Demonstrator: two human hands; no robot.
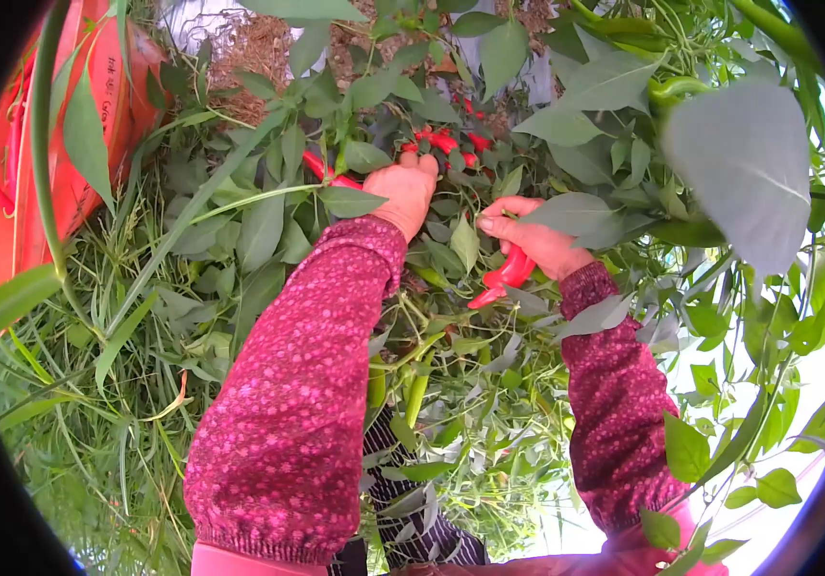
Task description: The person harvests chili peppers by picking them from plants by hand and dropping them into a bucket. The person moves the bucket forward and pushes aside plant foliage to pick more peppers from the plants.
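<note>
Among the leafy pepper plants, my left hand [405,195] reaches in with its fingers bent around red peppers; one red pepper [328,171] sticks out on its left side. More red peppers [443,141] show just beyond its fingertips, partly behind leaves. To the right, my right hand [537,238] has its thumb and index finger pinched together at a thin stem. Red peppers [506,276] are held under its curled fingers, their tips pointing down and left. A leaf covers part of the back of this hand.
A red bag or container [115,106] with red peppers inside stands at the upper left. Green peppers [417,396] hang below my hands. Large leaves [744,163] stand close to the camera at right. Grass [96,451] grows at lower left.
</note>
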